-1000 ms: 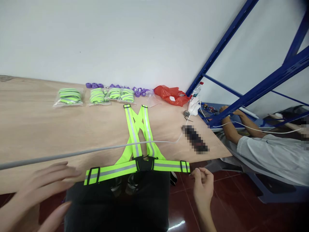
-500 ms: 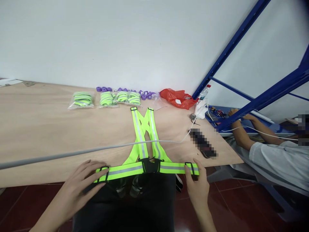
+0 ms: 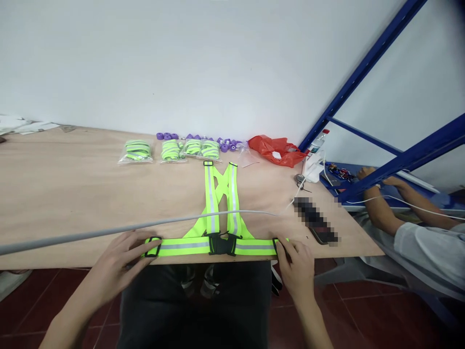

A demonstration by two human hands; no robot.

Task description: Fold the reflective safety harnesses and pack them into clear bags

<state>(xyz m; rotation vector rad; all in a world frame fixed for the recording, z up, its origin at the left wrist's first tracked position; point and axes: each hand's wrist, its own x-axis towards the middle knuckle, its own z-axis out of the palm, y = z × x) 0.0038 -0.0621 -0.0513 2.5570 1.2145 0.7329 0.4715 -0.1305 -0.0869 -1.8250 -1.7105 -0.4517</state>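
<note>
A neon yellow-green reflective vest (image 3: 233, 198) with silver stripes lies flat on the wooden table, its crossed straps pointing away from me. Its waist belt runs along the near table edge, joined in the middle by a black buckle (image 3: 221, 244). My left hand (image 3: 121, 257) is closed on the belt's left end, by a black slider (image 3: 153, 246). At the opposite end, my right hand (image 3: 297, 264) has its fingers closed round the belt beside another slider (image 3: 275, 246), partly covering it.
Behind the vest are clear bags of folded neon straps (image 3: 137, 151), several purple rolls (image 3: 167, 136) and a red plastic bag (image 3: 276, 150). A grey cable (image 3: 145, 225) crosses above the vest. At right are a phone (image 3: 316, 220), a blue rack (image 3: 363, 72) and another person's arms (image 3: 385, 208).
The waist belt has moved away from me, onto the table's near edge. My right hand has come inward, over the right end. The view has shifted slightly left.
</note>
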